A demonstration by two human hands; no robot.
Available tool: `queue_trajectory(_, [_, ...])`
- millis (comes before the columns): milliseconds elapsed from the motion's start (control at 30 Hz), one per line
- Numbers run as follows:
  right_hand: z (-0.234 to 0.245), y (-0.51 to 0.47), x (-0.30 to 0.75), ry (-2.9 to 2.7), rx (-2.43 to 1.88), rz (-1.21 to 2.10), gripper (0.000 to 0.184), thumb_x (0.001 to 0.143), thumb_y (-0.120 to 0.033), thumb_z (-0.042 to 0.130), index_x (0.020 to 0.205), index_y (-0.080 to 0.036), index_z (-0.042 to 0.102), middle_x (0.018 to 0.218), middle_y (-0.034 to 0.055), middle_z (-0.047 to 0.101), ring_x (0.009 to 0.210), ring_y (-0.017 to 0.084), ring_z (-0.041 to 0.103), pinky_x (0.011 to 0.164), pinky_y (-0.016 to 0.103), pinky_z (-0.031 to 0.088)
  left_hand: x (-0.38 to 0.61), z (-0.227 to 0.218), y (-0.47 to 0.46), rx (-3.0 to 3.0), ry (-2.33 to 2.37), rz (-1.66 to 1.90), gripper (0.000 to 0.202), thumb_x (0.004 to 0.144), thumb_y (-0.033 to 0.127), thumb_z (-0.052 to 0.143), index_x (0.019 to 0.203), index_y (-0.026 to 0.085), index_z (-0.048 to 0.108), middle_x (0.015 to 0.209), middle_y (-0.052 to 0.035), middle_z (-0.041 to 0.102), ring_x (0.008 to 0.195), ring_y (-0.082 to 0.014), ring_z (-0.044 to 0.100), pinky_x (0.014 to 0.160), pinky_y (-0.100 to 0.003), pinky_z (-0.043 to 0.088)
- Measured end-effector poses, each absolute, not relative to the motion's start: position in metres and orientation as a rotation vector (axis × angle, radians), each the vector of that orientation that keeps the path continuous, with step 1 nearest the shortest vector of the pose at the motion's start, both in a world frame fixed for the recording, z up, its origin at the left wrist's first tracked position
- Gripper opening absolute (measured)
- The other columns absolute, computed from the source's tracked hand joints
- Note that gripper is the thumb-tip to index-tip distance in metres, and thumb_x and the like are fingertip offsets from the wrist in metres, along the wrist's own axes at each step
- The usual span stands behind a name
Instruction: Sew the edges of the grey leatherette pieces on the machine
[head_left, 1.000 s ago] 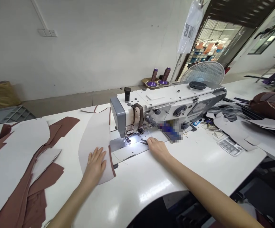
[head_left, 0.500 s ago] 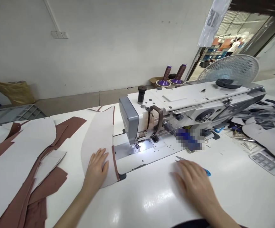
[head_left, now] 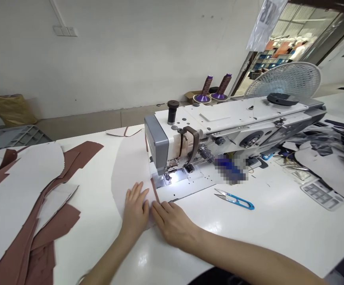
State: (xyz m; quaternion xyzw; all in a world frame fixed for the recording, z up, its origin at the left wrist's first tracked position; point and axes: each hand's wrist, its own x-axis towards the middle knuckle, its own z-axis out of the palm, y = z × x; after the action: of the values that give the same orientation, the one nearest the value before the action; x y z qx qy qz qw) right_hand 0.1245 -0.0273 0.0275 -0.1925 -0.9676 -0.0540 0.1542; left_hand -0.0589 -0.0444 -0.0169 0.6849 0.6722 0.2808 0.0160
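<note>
My left hand (head_left: 136,208) lies flat, fingers stretched out, on a curved pale cut piece with a brown edge (head_left: 130,166) just left of the sewing machine's needle area (head_left: 168,177). My right hand (head_left: 172,221) rests beside it, fingers extended, touching the piece's near edge by the brown trim. Neither hand holds anything. Blue-handled thread snips (head_left: 234,199) lie on the white table to the right of my hands. The sewing machine (head_left: 234,122) stands behind, its work light on.
A pile of brown and pale cut pieces (head_left: 23,194) covers the table's left side. More pieces, a calculator (head_left: 322,194) and clutter lie at the right. Two thread cones (head_left: 213,89) and a fan (head_left: 284,81) stand behind the machine.
My right hand left the needle area, set the blue snips down on the table, then moved left to the piece's edge beside my left hand. The piece has shifted toward the needle.
</note>
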Motion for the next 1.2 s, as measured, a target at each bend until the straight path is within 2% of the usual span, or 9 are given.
queue_trajectory(100, [0.026, -0.013, 0.138, -2.766, -0.548, -0.198, 0.031, 0.089, -0.006, 0.034, 0.112, -0.003, 0.055, 0.106, 0.0185, 0.060, 0.078, 0.021, 0.050, 0.064, 0.033, 0.044, -0.032, -0.014, -0.044, 2.206, 2.074, 0.837, 0.036, 0.086, 0.017, 0.036, 0.113, 0.018, 0.060, 0.138, -0.0131, 0.047, 0.133, -0.0294, 0.035, 0.107, -0.057, 0.029])
queue_trajectory(200, [0.023, -0.004, 0.152, -2.732, -0.566, -0.134, 0.026, 0.091, -0.007, 0.034, 0.104, -0.007, 0.057, 0.101, 0.0168, 0.060, 0.077, 0.019, 0.050, 0.066, 0.033, 0.044, -0.020, -0.005, -0.039, 2.315, 2.049, 0.803, 0.034, 0.084, 0.016, 0.039, 0.108, 0.019, 0.062, 0.130, -0.0135, 0.053, 0.126, -0.0300, 0.042, 0.103, -0.055, 0.032])
queue_trajectory(300, [0.018, -0.001, 0.162, -2.709, -0.538, -0.107, 0.025, 0.092, -0.008, 0.035, 0.102, -0.010, 0.058, 0.102, 0.0166, 0.060, 0.079, 0.019, 0.051, 0.067, 0.033, 0.045, -0.016, 0.007, -0.028, 2.379, 2.046, 0.720, 0.036, 0.082, 0.013, 0.041, 0.109, 0.021, 0.064, 0.114, -0.0133, 0.060, 0.109, -0.0284, 0.052, 0.091, -0.049, 0.040])
queue_trajectory(433, [0.016, 0.002, 0.170, -2.729, -0.508, -0.134, 0.026, 0.091, -0.009, 0.035, 0.103, -0.010, 0.058, 0.104, 0.0169, 0.061, 0.087, 0.021, 0.053, 0.070, 0.035, 0.047, -0.009, 0.015, -0.012, 2.415, 2.062, 0.593, 0.045, 0.079, 0.008, 0.041, 0.115, 0.025, 0.063, 0.103, -0.0130, 0.058, 0.098, -0.0271, 0.052, 0.078, -0.042, 0.042])
queue_trajectory(700, [0.020, 0.010, 0.178, -2.659, -0.428, -0.289, 0.031, 0.087, -0.003, 0.036, 0.107, 0.001, 0.060, 0.109, 0.0235, 0.062, 0.101, 0.027, 0.056, 0.079, 0.040, 0.052, -0.002, 0.008, 0.000, 2.437, 2.015, 0.600, 0.045, 0.080, 0.009, 0.041, 0.115, 0.028, 0.063, 0.108, -0.0126, 0.056, 0.105, -0.0275, 0.048, 0.083, -0.043, 0.039])
queue_trajectory(800, [0.018, 0.010, 0.179, -2.666, -0.421, -0.298, 0.032, 0.086, -0.004, 0.038, 0.108, 0.001, 0.060, 0.110, 0.0235, 0.062, 0.101, 0.028, 0.057, 0.080, 0.042, 0.052, -0.003, 0.007, 0.001, 2.447, 2.023, 0.571, 0.045, 0.081, 0.010, 0.041, 0.117, 0.029, 0.061, 0.111, -0.0117, 0.055, 0.106, -0.0268, 0.047, 0.084, -0.042, 0.039])
queue_trajectory(1000, [0.020, 0.010, 0.179, -2.659, -0.380, -0.276, 0.031, 0.084, -0.003, 0.043, 0.107, 0.007, 0.060, 0.108, 0.0293, 0.062, 0.100, 0.031, 0.059, 0.083, 0.046, 0.051, -0.004, 0.006, 0.003, 2.491, 1.979, 0.539, 0.045, 0.082, 0.010, 0.042, 0.118, 0.029, 0.060, 0.105, -0.0112, 0.055, 0.103, -0.0260, 0.048, 0.082, -0.042, 0.039])
queue_trajectory(1200, [0.024, 0.011, 0.177, -2.679, -0.375, -0.321, 0.031, 0.082, -0.002, 0.042, 0.104, 0.006, 0.062, 0.104, 0.0280, 0.064, 0.095, 0.031, 0.062, 0.082, 0.047, 0.052, -0.003, 0.013, 0.004, 2.469, 1.953, 0.483, 0.045, 0.084, 0.008, 0.040, 0.120, 0.027, 0.059, 0.106, -0.0116, 0.054, 0.102, -0.0253, 0.048, 0.083, -0.042, 0.039])
